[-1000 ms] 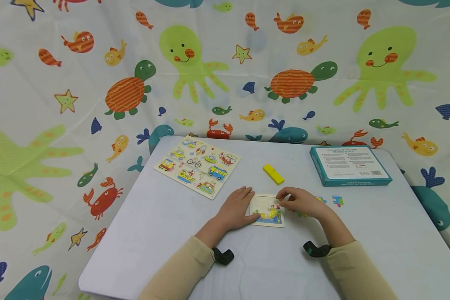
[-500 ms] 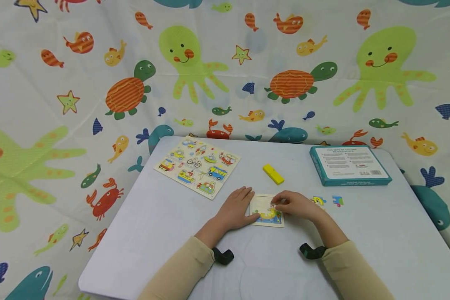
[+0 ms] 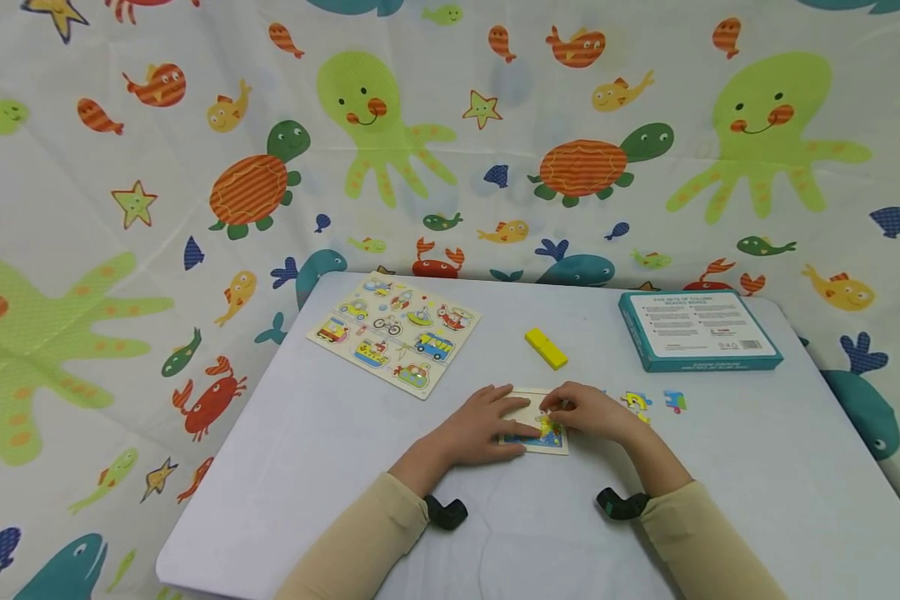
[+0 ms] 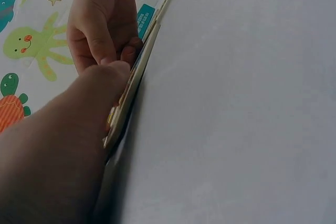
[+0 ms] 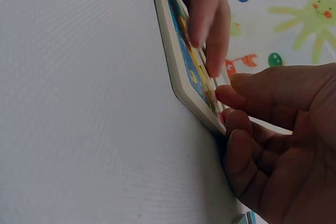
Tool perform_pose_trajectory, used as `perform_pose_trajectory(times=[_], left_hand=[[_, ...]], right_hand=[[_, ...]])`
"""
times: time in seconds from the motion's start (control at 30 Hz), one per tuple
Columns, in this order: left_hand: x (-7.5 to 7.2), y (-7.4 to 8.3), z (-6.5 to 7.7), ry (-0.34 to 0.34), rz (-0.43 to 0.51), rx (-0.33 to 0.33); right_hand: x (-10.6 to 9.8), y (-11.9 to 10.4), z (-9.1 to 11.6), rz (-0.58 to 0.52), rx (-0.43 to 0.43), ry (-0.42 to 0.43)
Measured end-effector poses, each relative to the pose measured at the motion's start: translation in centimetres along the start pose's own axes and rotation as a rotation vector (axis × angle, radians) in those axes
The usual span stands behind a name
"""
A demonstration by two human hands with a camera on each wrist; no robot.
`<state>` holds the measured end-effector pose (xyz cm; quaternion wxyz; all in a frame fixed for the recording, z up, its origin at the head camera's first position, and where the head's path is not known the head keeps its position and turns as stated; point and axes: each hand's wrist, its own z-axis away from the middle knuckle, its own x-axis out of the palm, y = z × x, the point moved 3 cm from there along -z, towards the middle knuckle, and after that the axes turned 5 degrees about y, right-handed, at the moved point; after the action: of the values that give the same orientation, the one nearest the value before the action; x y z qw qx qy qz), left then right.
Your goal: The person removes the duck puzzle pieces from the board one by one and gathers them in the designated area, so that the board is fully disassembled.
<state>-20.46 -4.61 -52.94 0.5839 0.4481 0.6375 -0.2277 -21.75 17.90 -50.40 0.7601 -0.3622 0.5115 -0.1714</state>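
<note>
A small wooden jigsaw board (image 3: 555,451) with a colourful picture partly filled in lies on the table between both hands. Spread over its left part, my left hand (image 3: 476,427) rests with its fingers reaching across the picture. At the upper right of the board, my right hand (image 3: 592,410) has thumb and fingertips pinched together on a jigsaw piece, mostly covered by the fingers. The right wrist view shows a spot of red (image 5: 224,114) at those fingertips, right by the board's edge. Loose jigsaw pieces (image 3: 636,401) lie just beyond the right hand.
Behind the hands sits a yellow block (image 3: 546,348). A wooden board with vehicle pictures (image 3: 438,300) lies at the back left, and a teal box (image 3: 705,329) at the back right. A sea-animal curtain (image 3: 510,108) hangs behind the white table (image 3: 285,467).
My right hand has moved left, from the board's right edge onto its upper right part. The left hand's fingers have shifted and spread further across the picture.
</note>
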Motion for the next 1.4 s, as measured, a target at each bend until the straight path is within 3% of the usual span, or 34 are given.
perform_pose_trajectory(times=[0.1, 0.5, 1.4], left_hand=[[0.00, 0.07, 0.04, -0.015, -0.027, 0.023], [0.17, 0.81, -0.11, -0.133, -0.077, -0.016], [0.48, 0.86, -0.05, -0.133, -0.062, -0.047]], right_hand=[[-0.06, -0.19, 0.07, 0.018, -0.006, 0.005], [0.06, -0.31, 0.05, 0.021, 0.009, 0.010], [0.09, 0.00, -0.08, -0.045, 0.009, 0.003]])
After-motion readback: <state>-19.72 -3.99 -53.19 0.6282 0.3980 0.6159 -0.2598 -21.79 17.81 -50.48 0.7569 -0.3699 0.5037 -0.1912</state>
